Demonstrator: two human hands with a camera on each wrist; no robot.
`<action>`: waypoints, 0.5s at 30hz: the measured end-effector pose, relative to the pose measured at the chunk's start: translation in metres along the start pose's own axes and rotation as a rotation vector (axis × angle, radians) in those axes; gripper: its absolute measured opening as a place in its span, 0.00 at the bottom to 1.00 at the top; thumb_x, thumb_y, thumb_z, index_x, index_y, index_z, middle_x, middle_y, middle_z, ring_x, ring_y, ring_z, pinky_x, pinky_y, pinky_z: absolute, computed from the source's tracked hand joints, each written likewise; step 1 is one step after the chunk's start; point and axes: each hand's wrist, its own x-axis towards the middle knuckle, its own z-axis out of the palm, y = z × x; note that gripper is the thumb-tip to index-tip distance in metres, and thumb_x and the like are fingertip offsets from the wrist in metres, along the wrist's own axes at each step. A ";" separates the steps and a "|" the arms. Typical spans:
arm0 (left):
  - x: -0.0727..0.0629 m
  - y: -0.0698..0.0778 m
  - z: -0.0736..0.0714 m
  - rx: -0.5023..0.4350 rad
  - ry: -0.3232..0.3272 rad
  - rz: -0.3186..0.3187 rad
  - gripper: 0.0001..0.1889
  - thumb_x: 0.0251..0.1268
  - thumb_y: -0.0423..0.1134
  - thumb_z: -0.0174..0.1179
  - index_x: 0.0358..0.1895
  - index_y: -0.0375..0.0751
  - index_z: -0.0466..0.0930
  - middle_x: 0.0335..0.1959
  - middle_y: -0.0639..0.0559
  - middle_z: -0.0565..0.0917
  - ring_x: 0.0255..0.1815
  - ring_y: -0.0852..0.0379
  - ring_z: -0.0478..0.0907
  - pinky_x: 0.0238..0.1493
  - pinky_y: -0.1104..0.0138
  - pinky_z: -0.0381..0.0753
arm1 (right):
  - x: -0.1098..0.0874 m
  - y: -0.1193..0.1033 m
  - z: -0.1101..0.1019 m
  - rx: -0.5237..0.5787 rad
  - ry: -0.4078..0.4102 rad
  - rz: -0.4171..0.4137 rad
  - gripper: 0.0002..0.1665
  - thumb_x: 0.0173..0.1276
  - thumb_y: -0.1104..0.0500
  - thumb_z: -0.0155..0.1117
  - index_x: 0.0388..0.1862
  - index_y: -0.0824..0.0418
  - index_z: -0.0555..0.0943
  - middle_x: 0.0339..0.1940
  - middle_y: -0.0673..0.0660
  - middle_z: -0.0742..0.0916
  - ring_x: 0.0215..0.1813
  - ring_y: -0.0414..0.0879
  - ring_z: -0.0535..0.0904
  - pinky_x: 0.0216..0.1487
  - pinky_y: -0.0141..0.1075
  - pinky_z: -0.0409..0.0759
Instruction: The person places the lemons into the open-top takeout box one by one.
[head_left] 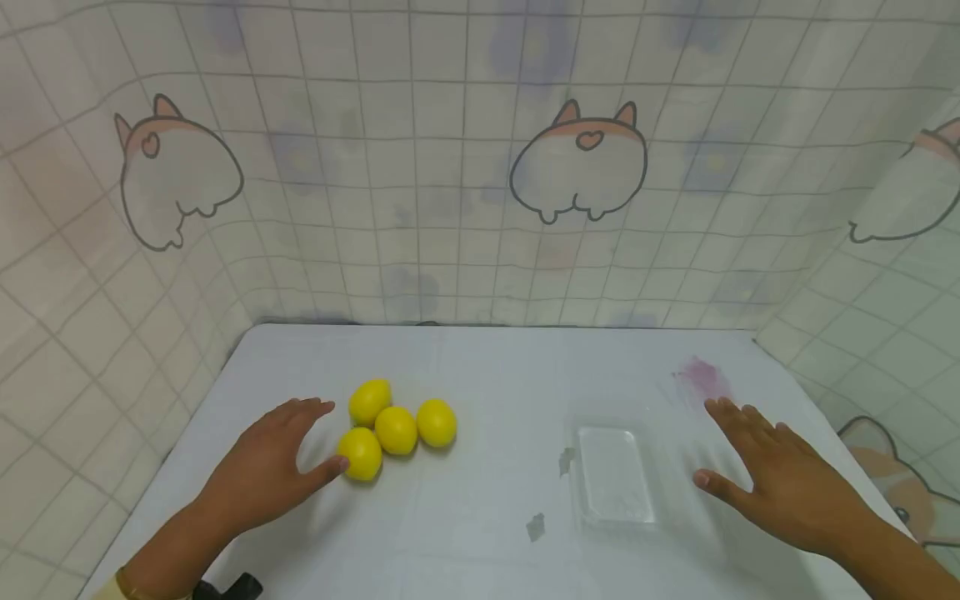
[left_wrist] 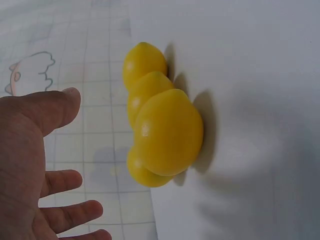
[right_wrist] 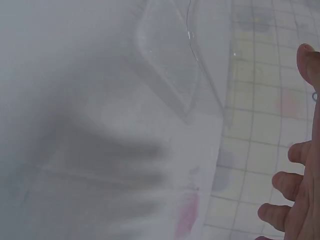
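Several yellow lemons [head_left: 396, 431] lie bunched together on the white table, left of its middle. My left hand [head_left: 262, 471] hovers just left of them, thumb and fingers spread apart. Its thumb overlaps the edge of the nearest lemon [head_left: 360, 455] in the head view, but a gap shows in the left wrist view, where one large lemon [left_wrist: 169, 132] partly hides the others. To the right sits a clear plastic container [head_left: 615, 475], its rim also visible in the right wrist view. Beyond its right side, my right hand [head_left: 783, 479] is held above the table with fingers extended, holding nothing.
A pink stain [head_left: 702, 377] marks the table's far right. Two small grey patches [head_left: 536, 527] are near the container's left side. A grid-patterned curtain [head_left: 450, 192] with cartoon animals surrounds the table's back and sides. A black object [head_left: 242, 587] shows below my left wrist.
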 end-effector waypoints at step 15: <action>0.001 -0.003 0.036 -0.102 -0.043 -0.109 0.43 0.62 0.62 0.69 0.74 0.41 0.67 0.74 0.36 0.69 0.72 0.33 0.65 0.67 0.35 0.66 | 0.001 -0.012 0.033 0.056 -0.010 -0.022 0.59 0.63 0.25 0.64 0.82 0.55 0.60 0.77 0.63 0.70 0.73 0.68 0.66 0.64 0.70 0.66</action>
